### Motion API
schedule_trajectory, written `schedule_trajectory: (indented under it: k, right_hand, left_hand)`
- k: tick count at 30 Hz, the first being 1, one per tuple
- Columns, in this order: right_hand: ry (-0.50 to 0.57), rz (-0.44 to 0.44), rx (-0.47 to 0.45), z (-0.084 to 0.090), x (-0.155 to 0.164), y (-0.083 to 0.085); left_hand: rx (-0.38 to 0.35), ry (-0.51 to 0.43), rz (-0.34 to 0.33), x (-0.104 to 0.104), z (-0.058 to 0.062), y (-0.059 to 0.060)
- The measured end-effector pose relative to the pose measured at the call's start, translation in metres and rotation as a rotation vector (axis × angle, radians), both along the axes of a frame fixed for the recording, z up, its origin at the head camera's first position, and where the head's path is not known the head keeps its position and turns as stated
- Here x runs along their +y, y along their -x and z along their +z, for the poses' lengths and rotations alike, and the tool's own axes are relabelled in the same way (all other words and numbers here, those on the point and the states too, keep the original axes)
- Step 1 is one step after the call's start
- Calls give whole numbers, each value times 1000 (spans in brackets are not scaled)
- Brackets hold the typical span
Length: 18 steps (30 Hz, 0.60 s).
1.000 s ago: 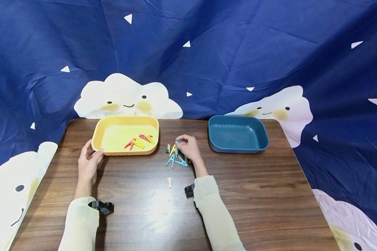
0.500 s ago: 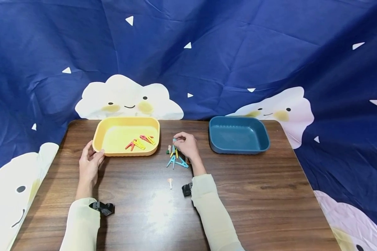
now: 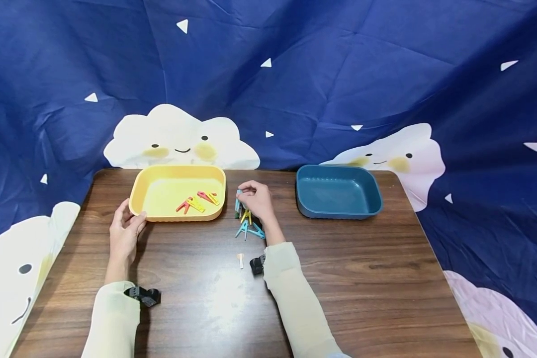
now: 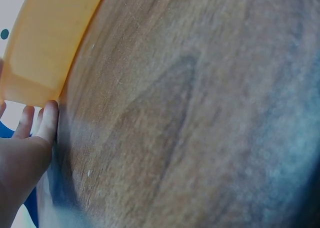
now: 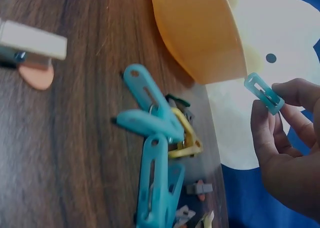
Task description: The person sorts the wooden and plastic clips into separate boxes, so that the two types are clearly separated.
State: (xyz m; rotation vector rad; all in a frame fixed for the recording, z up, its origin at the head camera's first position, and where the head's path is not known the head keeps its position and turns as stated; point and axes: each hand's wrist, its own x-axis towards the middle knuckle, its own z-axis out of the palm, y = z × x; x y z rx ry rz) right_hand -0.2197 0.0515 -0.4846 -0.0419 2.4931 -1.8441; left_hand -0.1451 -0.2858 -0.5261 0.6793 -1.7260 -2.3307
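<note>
My right hand pinches a light blue clothespin between thumb and fingers, raised off the table to the right of the yellow bin. Below and nearer lie more blue clothespins in a small cluster, with a yellow clothespin among them. At the bin's near left corner my left hand holds on, thumb at the front wall and fingers at the left side. Inside the bin are red clothespins and yellow clothespins.
A dark blue bin stands at the back right of the wooden table. One small light-coloured clip lies apart, closer to me. Several small clips lie beyond the cluster. A blue cloth hangs behind.
My right hand has lifted the blue clothespin from the cluster and carried it left and slightly away from me, towards the yellow bin. The left hand stays at the bin's corner.
</note>
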Motion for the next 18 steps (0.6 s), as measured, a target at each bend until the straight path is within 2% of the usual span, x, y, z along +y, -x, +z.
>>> schedule_trajectory:
  k: [8,12,18]
  right_hand:
    - [20,26,-2,6,-13,1]
    - [14,7,-5,6,-19,2]
    - [64,-21,28,5,-28,4]
  left_hand:
    - [2,-2,3,0,1,-2]
    - [2,7,-2,0,1,-1]
    - [0,8,-4,-1,-1,-1]
